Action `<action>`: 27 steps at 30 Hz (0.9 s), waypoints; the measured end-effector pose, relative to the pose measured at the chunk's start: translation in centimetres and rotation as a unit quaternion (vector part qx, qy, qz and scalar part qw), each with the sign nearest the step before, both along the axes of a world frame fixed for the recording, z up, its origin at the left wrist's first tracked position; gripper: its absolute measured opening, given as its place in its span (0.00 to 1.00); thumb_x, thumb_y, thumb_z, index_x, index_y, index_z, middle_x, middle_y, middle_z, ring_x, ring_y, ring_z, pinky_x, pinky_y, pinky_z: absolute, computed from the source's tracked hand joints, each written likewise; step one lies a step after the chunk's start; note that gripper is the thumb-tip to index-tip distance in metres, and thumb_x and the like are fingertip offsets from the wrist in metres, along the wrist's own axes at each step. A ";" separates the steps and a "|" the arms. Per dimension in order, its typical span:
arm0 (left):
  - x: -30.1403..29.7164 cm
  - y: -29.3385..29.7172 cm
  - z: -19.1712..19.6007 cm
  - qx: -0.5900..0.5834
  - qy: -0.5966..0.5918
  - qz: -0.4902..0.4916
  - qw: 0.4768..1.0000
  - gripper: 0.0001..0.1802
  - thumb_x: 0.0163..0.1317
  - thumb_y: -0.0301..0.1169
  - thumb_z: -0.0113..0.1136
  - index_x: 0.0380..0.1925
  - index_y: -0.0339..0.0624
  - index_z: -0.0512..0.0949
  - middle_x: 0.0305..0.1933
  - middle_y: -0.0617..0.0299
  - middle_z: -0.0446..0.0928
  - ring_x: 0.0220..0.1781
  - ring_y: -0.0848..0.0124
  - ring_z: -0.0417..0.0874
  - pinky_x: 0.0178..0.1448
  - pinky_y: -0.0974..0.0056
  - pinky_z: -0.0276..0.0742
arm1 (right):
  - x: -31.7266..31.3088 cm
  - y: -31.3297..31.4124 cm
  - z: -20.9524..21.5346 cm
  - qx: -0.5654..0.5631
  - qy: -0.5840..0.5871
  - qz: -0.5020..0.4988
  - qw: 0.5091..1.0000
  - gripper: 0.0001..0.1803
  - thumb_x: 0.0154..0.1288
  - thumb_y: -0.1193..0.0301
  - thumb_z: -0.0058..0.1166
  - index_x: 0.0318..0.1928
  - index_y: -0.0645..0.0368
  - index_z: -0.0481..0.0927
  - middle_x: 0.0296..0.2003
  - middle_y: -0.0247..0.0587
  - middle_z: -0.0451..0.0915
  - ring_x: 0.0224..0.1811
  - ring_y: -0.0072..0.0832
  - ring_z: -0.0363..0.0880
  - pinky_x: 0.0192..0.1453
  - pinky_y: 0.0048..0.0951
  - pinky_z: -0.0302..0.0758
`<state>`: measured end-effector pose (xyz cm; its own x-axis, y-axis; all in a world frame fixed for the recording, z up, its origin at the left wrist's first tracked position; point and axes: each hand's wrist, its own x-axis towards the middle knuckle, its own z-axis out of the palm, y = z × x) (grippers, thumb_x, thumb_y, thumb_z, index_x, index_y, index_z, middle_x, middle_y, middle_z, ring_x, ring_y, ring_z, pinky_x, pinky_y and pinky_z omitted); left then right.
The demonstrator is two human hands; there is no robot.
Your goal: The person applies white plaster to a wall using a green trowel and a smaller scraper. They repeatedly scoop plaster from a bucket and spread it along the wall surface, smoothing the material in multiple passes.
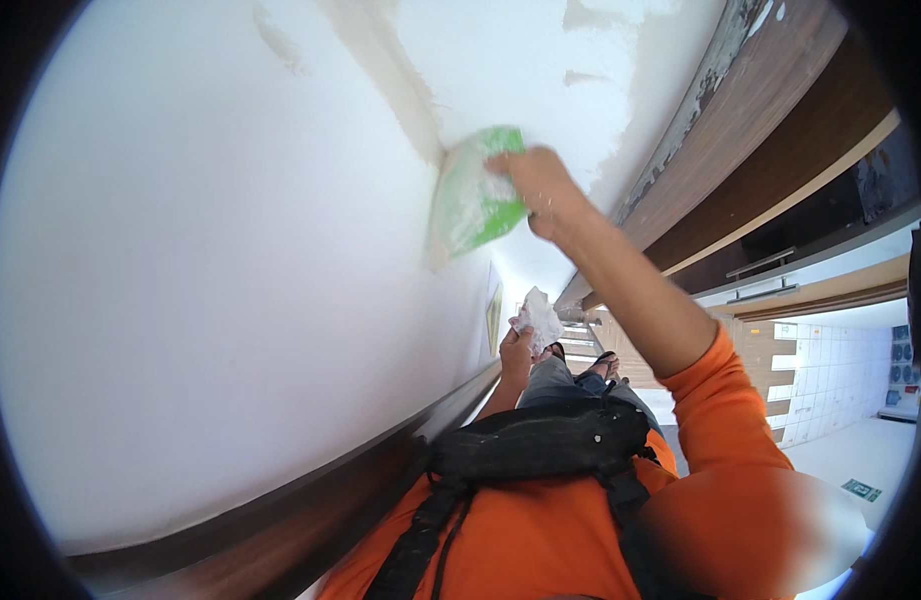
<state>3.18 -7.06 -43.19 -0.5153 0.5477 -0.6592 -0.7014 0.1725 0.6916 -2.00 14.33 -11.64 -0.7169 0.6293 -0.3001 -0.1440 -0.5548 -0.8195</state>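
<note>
My right hand [546, 190], arm stretched up and forward, is closed on a flat green putty spreader [499, 220] smeared with white paste. The spreader lies at the corner where the white wall [231, 250] meets another white surface; motion blurs it a little. Greyish, wet-looking filler [386, 75] runs in a streak along that corner. Lower down, near my waist, my left hand [517, 352] is closed round the edge of a white, paste-covered piece [541, 318]. Whether this is a lump of putty or a coated board, I cannot tell.
Brown wood trim [741, 110] with a paste-stained edge runs along the right. A dark rail [311, 520] follows the wall's lower left. Cabinets with metal handles [763, 290] stand at the right. My sandalled feet [606, 365] are near slatted steps [581, 340]. A black bag [541, 440] crosses my front.
</note>
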 end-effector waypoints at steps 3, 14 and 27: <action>0.0 0.0 1.1 0.007 0.005 0.012 1.000 0.17 0.74 0.30 0.57 0.60 0.42 0.78 0.45 0.60 0.84 0.38 0.67 0.88 0.32 0.57 0.90 | -0.7 0.5 9.3 0.079 -0.037 0.025 0.996 0.16 0.67 0.75 0.60 0.51 0.74 0.80 0.46 0.52 0.85 0.45 0.38 0.88 0.50 0.36 0.86; 0.4 0.7 -0.7 0.012 0.046 0.015 0.999 0.17 0.71 0.31 0.59 0.58 0.42 0.81 0.42 0.60 0.84 0.36 0.72 0.86 0.28 0.62 0.86 | 9.2 -5.1 19.4 0.879 -0.158 -0.157 0.422 0.16 0.62 0.74 0.63 0.51 0.62 0.83 0.43 0.39 0.80 0.41 0.33 0.84 0.34 0.31 0.83; 0.6 0.4 0.7 0.059 0.067 0.020 0.996 0.18 0.71 0.31 0.58 0.59 0.38 0.80 0.41 0.61 0.83 0.35 0.71 0.85 0.29 0.63 0.84 | 2.8 -7.7 13.4 0.938 -0.265 -0.026 0.223 0.27 0.64 0.75 0.53 0.65 0.66 0.76 0.49 0.41 0.75 0.42 0.32 0.80 0.32 0.32 0.85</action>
<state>3.78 -6.65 -42.49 -0.6172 0.5948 -0.5150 -0.6055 0.0588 0.7936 0.76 6.66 1.80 -0.8709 0.0076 0.4915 0.2825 0.8260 0.4878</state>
